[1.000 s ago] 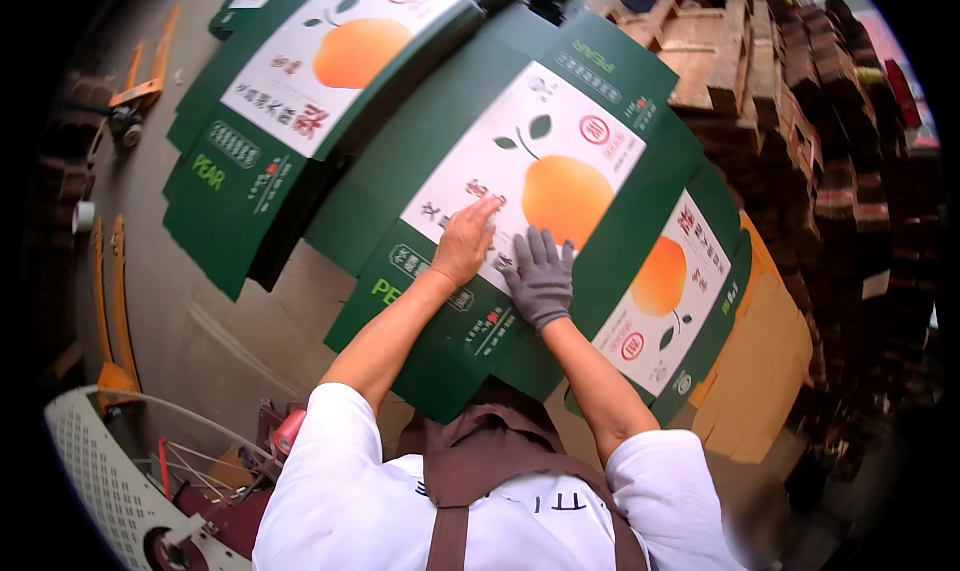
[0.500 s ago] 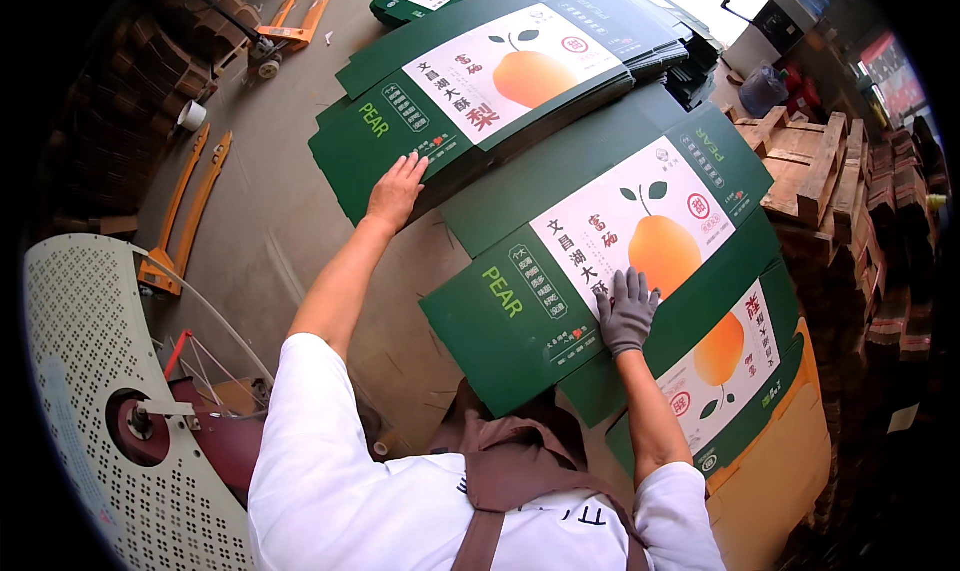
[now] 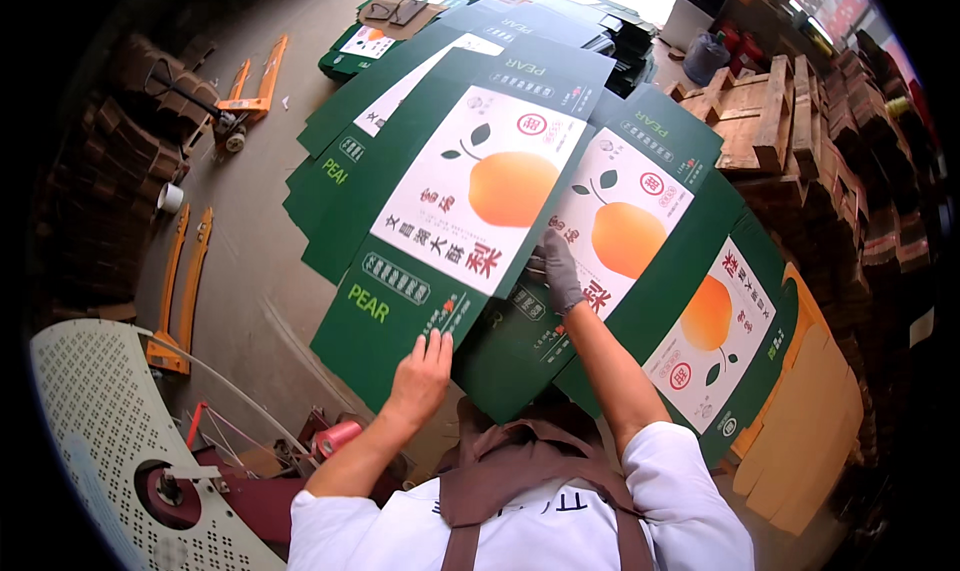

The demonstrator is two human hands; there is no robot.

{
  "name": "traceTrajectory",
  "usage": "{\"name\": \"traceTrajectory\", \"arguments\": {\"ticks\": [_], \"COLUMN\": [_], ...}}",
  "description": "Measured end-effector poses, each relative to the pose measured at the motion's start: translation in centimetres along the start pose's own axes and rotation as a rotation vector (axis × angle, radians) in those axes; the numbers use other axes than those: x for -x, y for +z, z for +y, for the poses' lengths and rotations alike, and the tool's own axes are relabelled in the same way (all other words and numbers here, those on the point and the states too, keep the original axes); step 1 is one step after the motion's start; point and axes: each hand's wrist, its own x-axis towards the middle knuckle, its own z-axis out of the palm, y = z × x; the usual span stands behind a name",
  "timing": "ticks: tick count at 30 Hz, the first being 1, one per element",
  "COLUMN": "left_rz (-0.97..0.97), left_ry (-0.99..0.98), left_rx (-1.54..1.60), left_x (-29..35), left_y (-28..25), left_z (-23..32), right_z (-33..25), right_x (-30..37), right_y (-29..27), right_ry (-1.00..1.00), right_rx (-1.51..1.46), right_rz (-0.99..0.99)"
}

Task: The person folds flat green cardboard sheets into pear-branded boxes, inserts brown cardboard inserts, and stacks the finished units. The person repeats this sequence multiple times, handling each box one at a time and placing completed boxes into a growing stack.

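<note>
A flat green carton sheet (image 3: 510, 181) with a white panel and an orange-yellow pear picture lies raised and slanted across two stacks. My bare left hand (image 3: 420, 376) grips its near edge, fingertips on top and the thumb hidden. At its right edge, my grey-gloved right hand (image 3: 560, 271) has curled fingers partly hidden by the sheet. Beneath and to the right, another printed green carton sheet (image 3: 625, 236) rests, with a further pear panel folding down on its near right side. More green carton sheets (image 3: 335, 161) are stacked at the far left.
Orange pallet jacks (image 3: 180, 291) stand on the floor at left, near a perforated machine guard (image 3: 100, 451). Wooden pallets (image 3: 745, 121) and brown cardboard stacks (image 3: 850, 181) line the right. Tan cardboard (image 3: 815, 431) sits below the right stack. A smaller green pile (image 3: 345, 63) stands farther off.
The top carton sheet from the left stack has come toward me and rightward, overlapping the right one. My left hand moved nearer with it; my right hand moved left to its edge.
</note>
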Motion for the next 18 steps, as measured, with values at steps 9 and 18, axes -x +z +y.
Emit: {"name": "traceTrajectory", "arguments": {"ticks": [9, 18], "left_rz": [0.009, 0.069], "left_ry": [0.134, 0.287], "left_rx": [0.206, 0.329], "left_x": [4.2, -2.0], "left_y": [2.0, 8.2], "left_z": [7.0, 12.4], "right_z": [-1.1, 4.6], "right_x": [7.8, 1.7], "right_y": [-7.0, -20.3], "right_ry": [0.164, 0.200], "right_rx": [-0.290, -0.266], "right_rz": [0.319, 0.351]}}
